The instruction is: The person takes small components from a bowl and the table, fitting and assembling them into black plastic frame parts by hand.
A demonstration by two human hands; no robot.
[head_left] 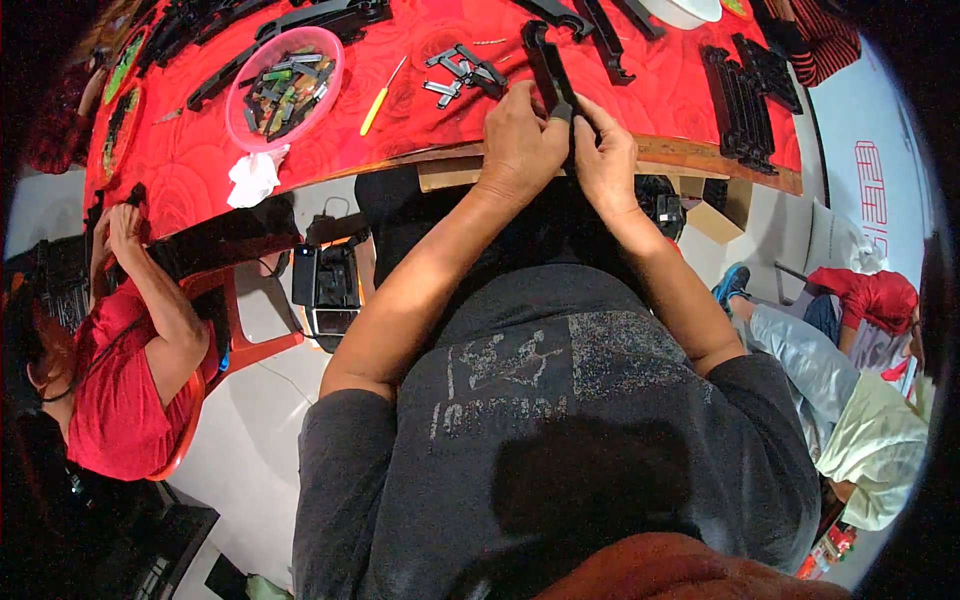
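A long, narrow black plastic part (pixel 545 62) with a hooked far end stands out over the table's near edge. My left hand (pixel 522 135) grips it from the left, fingers curled around its lower portion. On the other side my right hand (pixel 607 155) pinches the same part between thumb and fingers. The near end of the part is partly hidden by my hands. Just left of it, several small grey and black pieces (pixel 462 75) lie loose on the red tablecloth (pixel 405 40). Farther left rests a thin pointed tool with a yellow handle (pixel 374 112).
A pink basket (pixel 234 120) of small parts and a crumpled white tissue (pixel 255 178) are at the left. Long black parts (pixel 740 110) lie stacked at the right, with more at the back. A co-worker in red (pixel 130 380) sits at the left; others are at the right.
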